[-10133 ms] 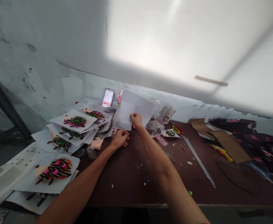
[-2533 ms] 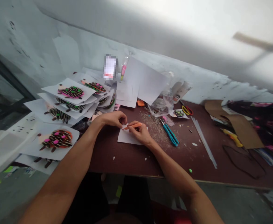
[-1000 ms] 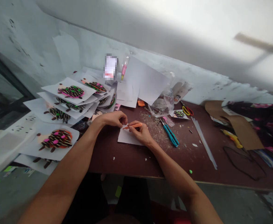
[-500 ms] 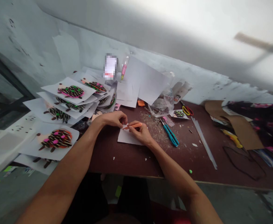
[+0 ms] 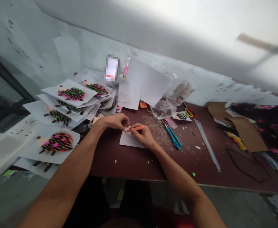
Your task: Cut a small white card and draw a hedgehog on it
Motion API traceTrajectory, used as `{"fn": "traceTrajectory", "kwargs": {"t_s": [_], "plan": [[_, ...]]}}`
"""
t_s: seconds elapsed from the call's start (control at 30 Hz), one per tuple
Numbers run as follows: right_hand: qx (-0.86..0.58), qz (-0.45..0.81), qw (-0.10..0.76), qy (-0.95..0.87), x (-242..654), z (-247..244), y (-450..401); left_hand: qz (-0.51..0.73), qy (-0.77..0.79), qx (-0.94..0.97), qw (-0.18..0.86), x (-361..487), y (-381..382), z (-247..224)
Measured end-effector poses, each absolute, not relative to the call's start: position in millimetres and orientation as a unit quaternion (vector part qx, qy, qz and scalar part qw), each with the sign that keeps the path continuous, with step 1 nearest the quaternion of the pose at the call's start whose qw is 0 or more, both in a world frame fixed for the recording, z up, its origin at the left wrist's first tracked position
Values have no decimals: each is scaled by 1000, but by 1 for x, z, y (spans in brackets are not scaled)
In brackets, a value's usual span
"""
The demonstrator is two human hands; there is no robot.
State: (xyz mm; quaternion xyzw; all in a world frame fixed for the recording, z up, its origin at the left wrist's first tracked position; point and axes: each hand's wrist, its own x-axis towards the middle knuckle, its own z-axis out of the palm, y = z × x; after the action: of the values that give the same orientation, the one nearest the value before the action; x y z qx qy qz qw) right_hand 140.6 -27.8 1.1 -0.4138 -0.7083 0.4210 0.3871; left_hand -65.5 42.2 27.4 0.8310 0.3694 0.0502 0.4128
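An orange marker [image 5: 137, 129] is gripped in my right hand [image 5: 145, 136], fingers closed round it, its tip pointing left at a small white sheet of paper [image 5: 130, 140]. That sheet lies on the dark brown table, partly under the hand. With fingers curled down, my left hand [image 5: 117, 121] holds the sheet's upper left corner; its thumb is mostly out of sight. Any marks on the paper are too small to make out.
Stacked cards with hedgehog figures [image 5: 72, 93] stand at left. Blue-handled scissors [image 5: 174, 136], a plastic bag [image 5: 163, 109], red-and-yellow scissors [image 5: 190, 112], glue sticks [image 5: 207, 145] and a yellow glue gun [image 5: 237, 141] lie right. White sheets [image 5: 153, 80] lean against the wall.
Both hands, the marker and the paper look almost the same as before. The whole view has shifted very slightly.
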Motion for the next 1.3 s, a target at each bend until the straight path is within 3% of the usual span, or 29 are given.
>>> {"fn": "traceTrajectory", "kwargs": {"t_s": [1.3], "plan": [[-434, 409, 379, -707, 145, 3, -31, 51, 376, 824, 422, -65, 43, 25]]}}
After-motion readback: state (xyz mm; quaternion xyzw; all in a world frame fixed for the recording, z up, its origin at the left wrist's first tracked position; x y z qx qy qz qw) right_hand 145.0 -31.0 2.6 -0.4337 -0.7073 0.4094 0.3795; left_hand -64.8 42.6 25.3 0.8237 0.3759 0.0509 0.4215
